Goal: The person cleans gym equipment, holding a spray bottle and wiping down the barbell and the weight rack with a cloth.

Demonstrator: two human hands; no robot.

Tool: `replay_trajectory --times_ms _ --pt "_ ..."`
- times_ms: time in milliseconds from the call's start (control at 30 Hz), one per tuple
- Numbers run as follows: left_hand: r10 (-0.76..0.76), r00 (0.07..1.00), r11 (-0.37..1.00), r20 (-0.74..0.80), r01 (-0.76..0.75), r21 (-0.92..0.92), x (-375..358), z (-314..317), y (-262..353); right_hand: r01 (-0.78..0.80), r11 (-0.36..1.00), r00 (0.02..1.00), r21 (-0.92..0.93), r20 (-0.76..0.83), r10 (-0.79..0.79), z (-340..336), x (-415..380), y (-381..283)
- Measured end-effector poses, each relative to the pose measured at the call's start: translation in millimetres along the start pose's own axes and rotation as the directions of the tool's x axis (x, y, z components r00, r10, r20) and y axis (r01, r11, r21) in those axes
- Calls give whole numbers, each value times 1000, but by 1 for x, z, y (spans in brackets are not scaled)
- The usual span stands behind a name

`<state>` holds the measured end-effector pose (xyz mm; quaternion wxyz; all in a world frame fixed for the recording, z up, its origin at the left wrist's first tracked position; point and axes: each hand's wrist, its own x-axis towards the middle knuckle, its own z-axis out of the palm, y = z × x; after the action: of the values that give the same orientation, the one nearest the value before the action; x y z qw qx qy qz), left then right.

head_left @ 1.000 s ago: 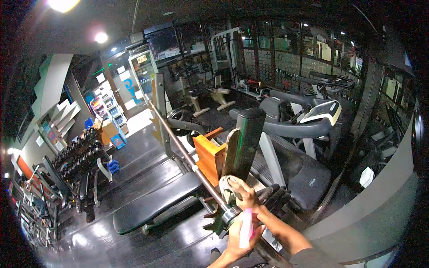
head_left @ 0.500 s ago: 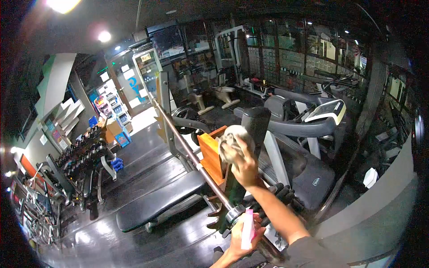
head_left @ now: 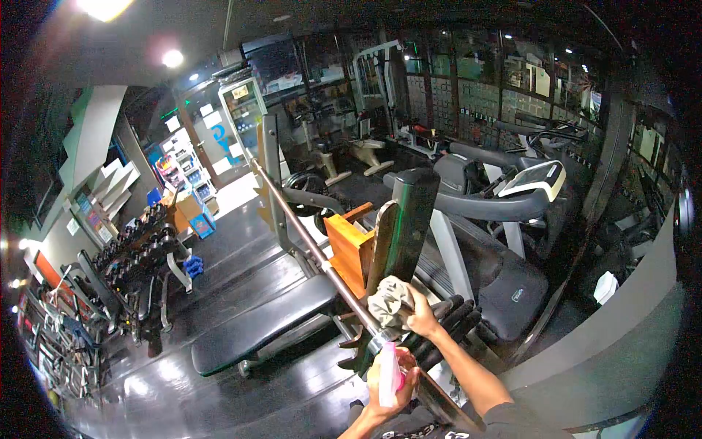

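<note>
My right hand (head_left: 422, 313) grips a crumpled light-grey cloth (head_left: 390, 301), pressed against the lower part of the dark rack upright (head_left: 410, 219). Just below it, my left hand (head_left: 380, 380) is wrapped around a pink and white spray bottle (head_left: 390, 377), held close to the near end of the barbell. The barbell (head_left: 303, 238) slants from the far upright down to the near one, passing over the black padded bench (head_left: 263, 322). Behind the bar sits an orange wooden box (head_left: 349, 252).
A treadmill (head_left: 504, 282) stands to the right of the rack. On the left is a dumbbell rack (head_left: 142, 252) with a blue item (head_left: 193, 265) at its end. Exercise bikes (head_left: 369, 154) are farther back, and a glass door (head_left: 212, 139) is at the far left.
My right hand has brought the cloth down from the top of the near upright to its lower part. The left hand with the spray bottle has shifted slightly left.
</note>
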<state>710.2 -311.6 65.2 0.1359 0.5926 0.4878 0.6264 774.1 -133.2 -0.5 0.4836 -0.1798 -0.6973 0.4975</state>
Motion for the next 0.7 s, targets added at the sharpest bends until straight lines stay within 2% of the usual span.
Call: replay_trajectory --times_ms 33,100,167,200,233,300,333,367,433,500,567,600,633,700 --pt "-12 1000 999 -20 11 -52 -3 2 -4 -1 1000 992 19 -125 3 1 3 -9" --pt "-30 999 995 -44 26 -98 -6 2 -9 65 992 932 -112 -347 -100 2 17 -14" --pt "-23 1000 999 -5 23 -24 -9 0 -12 244 970 868 -4 -446 -221 3 43 -61" --pt "-29 1000 999 -5 29 -21 -8 0 -9 310 917 833 -249 -394 -389 2 65 -86" --pt "-60 998 997 -23 59 -49 -8 1 -3 357 804 793 -475 -302 -530 2 78 -99" --pt "-88 995 994 -38 85 -75 -8 0 -2 319 677 810 -663 -180 -558 15 90 -96" --pt "-61 998 997 -24 60 -45 -10 -2 -4 313 695 827 -647 -174 -534 21 86 -78" --pt "-37 999 999 -8 37 -14 -12 -5 -5 333 645 811 -688 -140 -568 24 77 -65" --pt "-89 995 994 -55 86 -61 -14 -8 3 286 736 895 -614 -103 -434 24 51 -32" --pt "-148 983 984 -109 135 -119 -17 -10 1 340 774 907 -534 -32 -420 25 21 10" --pt "-164 983 984 -79 169 60 -25 -17 -9 222 856 967 -467 -10 -256 20 3 21" --pt "-252 961 965 -113 242 -97 -26 -14 -8 181 923 981 -340 -7 -195 18 2 23" --pt "-257 960 964 -112 247 -102 -28 -14 -11 123 953 992 -278 30 -119 14 1 24" --pt "-178 983 984 -44 179 9 -28 -18 -20 -90 995 991 -42 99 94 11 2 13"
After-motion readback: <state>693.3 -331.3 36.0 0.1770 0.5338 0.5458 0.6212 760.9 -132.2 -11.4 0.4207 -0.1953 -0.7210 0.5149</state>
